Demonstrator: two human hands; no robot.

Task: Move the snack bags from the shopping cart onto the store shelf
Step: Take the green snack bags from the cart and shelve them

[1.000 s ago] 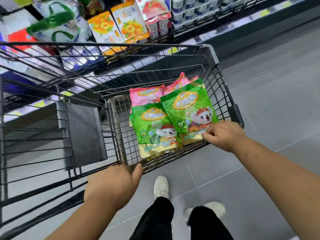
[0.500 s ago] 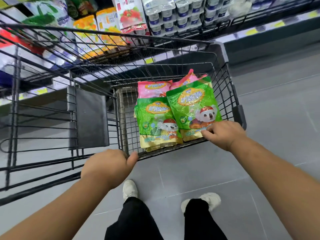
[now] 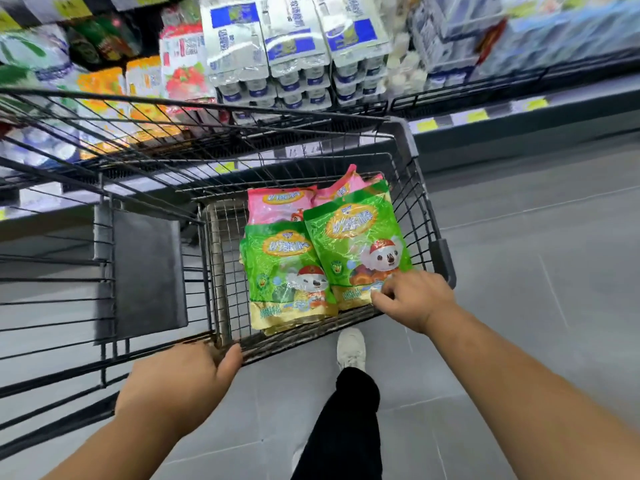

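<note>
The left hand [image 3: 176, 382] curled round the near rim of the shopping cart [image 3: 403, 131]. The right hand [image 3: 415, 299] pinched the lower edge of the right green snack bag [image 3: 356, 240], which lay in the cart overlapping pink snack bags [image 3: 280, 206]. Judged risk: an edge grip on slick film might slip during the lift toward the store shelf [image 3: 519, 109].

Perhaps four snack bags [image 3: 325, 258] in cart [image 3: 403, 136]

We wear black trousers [image 3: 346, 431], loose and faintly creased near the hem, above a white sneaker [image 3: 350, 348] with a rounded toe. Our left hand [image 3: 173, 386] and right hand [image 3: 415, 299] are bare, as are both forearms.
</note>
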